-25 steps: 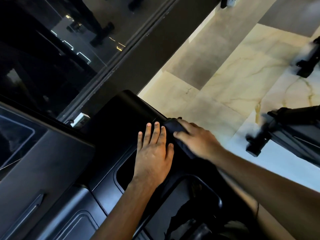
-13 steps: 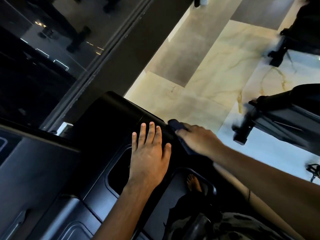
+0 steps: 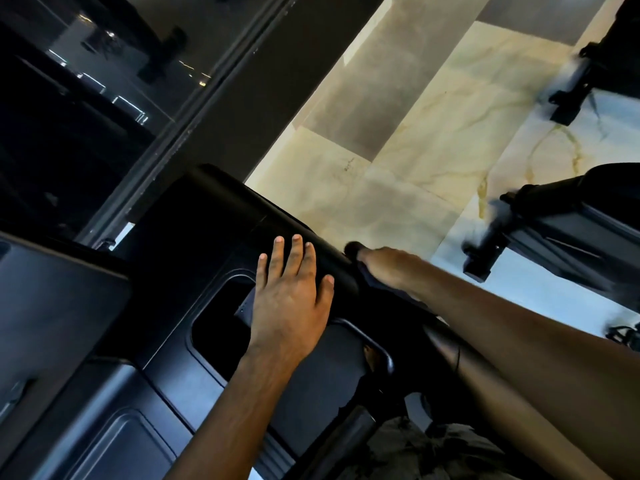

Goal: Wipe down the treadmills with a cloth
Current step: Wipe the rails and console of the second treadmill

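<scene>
With the left hand [image 3: 291, 299] flat, fingers straight, on the treadmill console [image 3: 207, 216] and the right hand [image 3: 388, 265] apparently pinching the dark cloth [image 3: 372, 279] at its far right edge, the cloth could slip off toward the floor [image 3: 398, 168].

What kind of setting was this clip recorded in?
Most likely a gym. The left hand lies flat on a dark treadmill console, another black machine stands on the polished marble-look floor, and a glass wall runs alongside.

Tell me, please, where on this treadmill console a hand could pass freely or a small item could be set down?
The dark recessed pocket left of the left hand looks bare, as does the flat panel below that hand. The console's far right edge is crowded: the right hand presses the dark cloth there, close beside the left hand's fingers.
</scene>
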